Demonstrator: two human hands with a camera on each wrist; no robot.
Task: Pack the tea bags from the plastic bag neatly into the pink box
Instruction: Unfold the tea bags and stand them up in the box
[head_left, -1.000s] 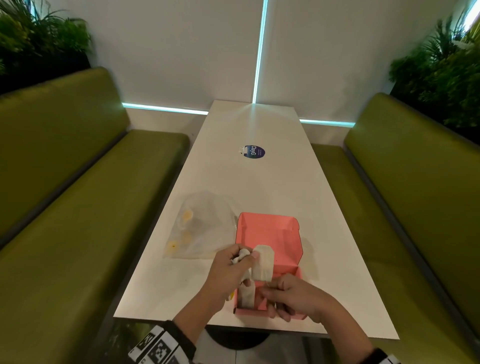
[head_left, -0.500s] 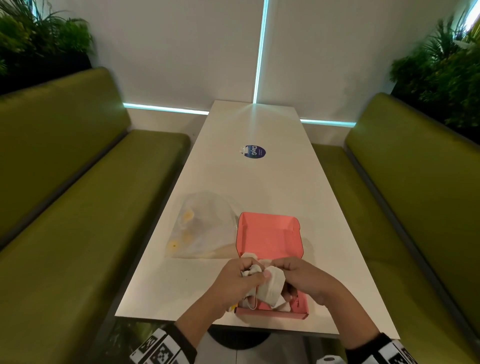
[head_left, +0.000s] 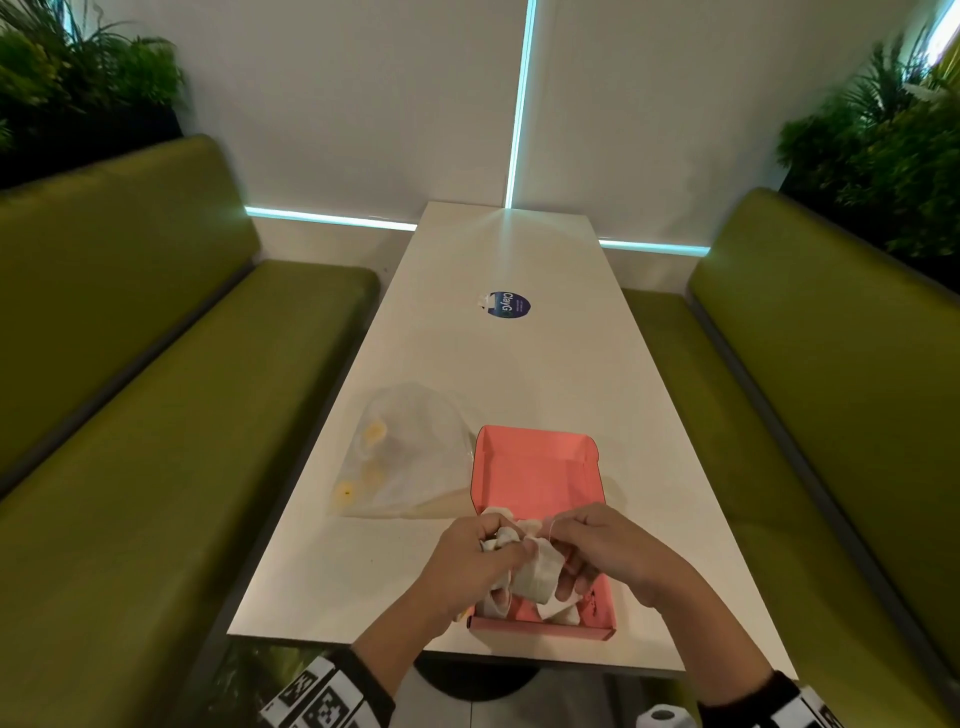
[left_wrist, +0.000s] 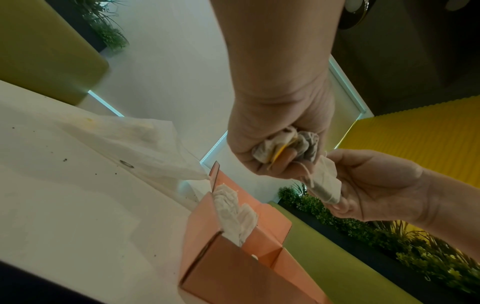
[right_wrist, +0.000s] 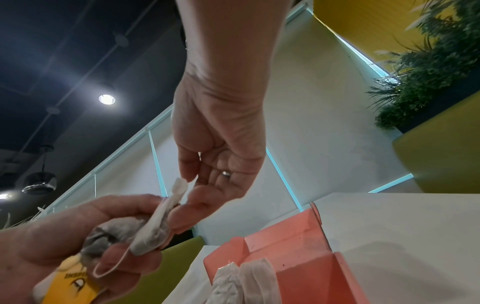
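Fingers (head_left: 563, 571) newly under tea bag (head_left: 540, 574)

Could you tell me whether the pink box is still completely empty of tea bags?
No: the left wrist view shows white tea bags already standing inside the pink box along its wall.
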